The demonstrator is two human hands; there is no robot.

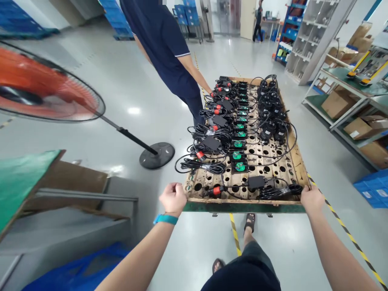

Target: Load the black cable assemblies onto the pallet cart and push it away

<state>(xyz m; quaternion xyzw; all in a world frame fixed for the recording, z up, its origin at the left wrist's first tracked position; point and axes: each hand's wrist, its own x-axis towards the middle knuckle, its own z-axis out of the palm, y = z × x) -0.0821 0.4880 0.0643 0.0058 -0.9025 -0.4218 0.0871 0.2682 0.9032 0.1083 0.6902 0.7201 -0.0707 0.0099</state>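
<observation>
A shallow wooden tray (226, 201) with a perforated bed lies in front of me on a green-topped cart (200, 207). My left hand (173, 198) is closed at its near left corner, and my right hand (313, 199) grips the near right corner. Coiled black cables (209, 166) with red-ringed connectors fill the left side. Down the middle runs a row of green circuit boards (240, 166) in black housings. Black cylindrical units (268, 131) stand on the right. A black box (256, 182) on a cable lies at the near edge.
A co-worker (169, 48) in dark blue stands at the tray's far left, one hand near the cables. A standing fan (156, 155) is on the left, beside a green-topped bench (27, 178). Shelves with cardboard boxes (341, 105) and a blue crate (372, 188) stand right.
</observation>
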